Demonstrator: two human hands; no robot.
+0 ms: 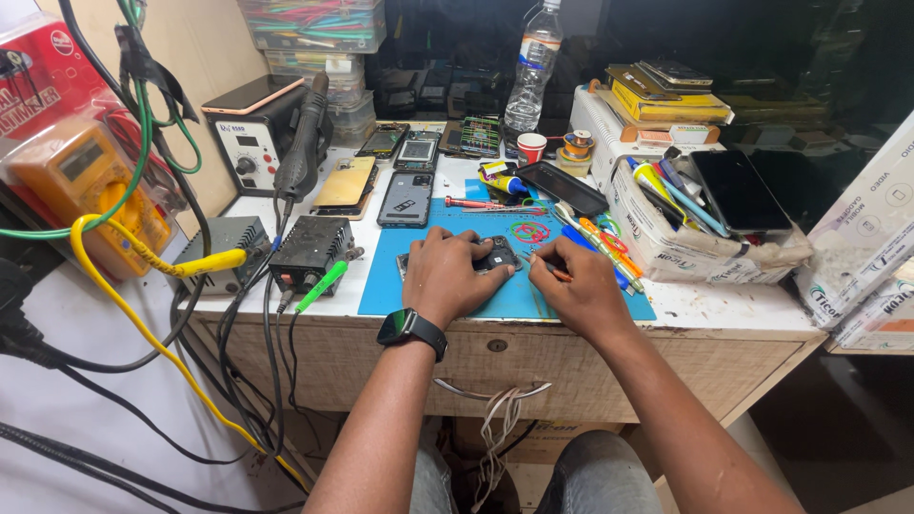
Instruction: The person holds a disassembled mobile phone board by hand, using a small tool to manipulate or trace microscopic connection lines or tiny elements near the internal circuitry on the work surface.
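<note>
While left hand [446, 276] pins phone [497, 255], right hand [576, 290] pinches tool [549, 268] beside it

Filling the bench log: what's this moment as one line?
left hand: pressing down dark phone | right hand: holding thin orange-tipped tool | surface: blue mat

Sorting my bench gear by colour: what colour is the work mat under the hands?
Blue: the work mat shows best in the head view.

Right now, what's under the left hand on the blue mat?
The left hand presses down a dark phone lying on the blue mat. Only the phone's right end shows; the rest is covered by the palm.
</note>
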